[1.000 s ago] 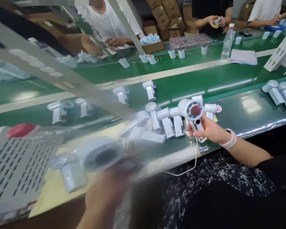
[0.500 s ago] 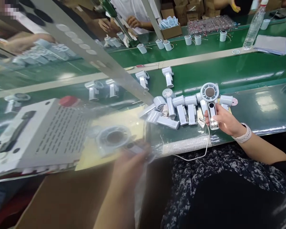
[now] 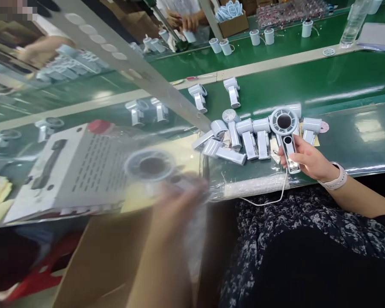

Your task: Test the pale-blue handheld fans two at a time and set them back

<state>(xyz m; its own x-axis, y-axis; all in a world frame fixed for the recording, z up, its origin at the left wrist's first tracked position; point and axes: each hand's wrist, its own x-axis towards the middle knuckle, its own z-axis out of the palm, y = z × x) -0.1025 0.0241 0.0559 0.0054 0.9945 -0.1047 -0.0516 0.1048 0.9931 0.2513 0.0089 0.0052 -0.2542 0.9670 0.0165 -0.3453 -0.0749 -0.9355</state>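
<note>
**Right hand** [image 3: 309, 159]: a pale band sat on the wrist. The grip was pressed closed around the handle of a white handheld fan [image 3: 284, 122], with the fingers curled against the handle and the round head standing clear above them.

**Left hand** [image 3: 176, 209]: blurred by motion, it was nearest to a round fan head [image 3: 149, 166] and a clear plastic bag [image 3: 192, 231]. Whether this grip was closed or spread could not be told.

**Surroundings:** a heap of white fans [image 3: 247, 139] lay just left of the right grip on the green tabletop [image 3: 349, 77], with two more fans [image 3: 211, 94] beyond it. A white cord [image 3: 269, 202] looped below the right grip, and a roll of clear film [image 3: 253, 186] lay along the tabletop's near edge. A printed white carton [image 3: 73, 171] stood well left of the right grip.

**Risks, as judged:** the cord could have snagged on the film roll, tugging the fan from the grip. A slipping handle could have struck the heap and scattered fans. A loose hold on the slick bag could have dropped the left-hand fan toward the cardboard box [image 3: 99, 261] below the tabletop.
</note>
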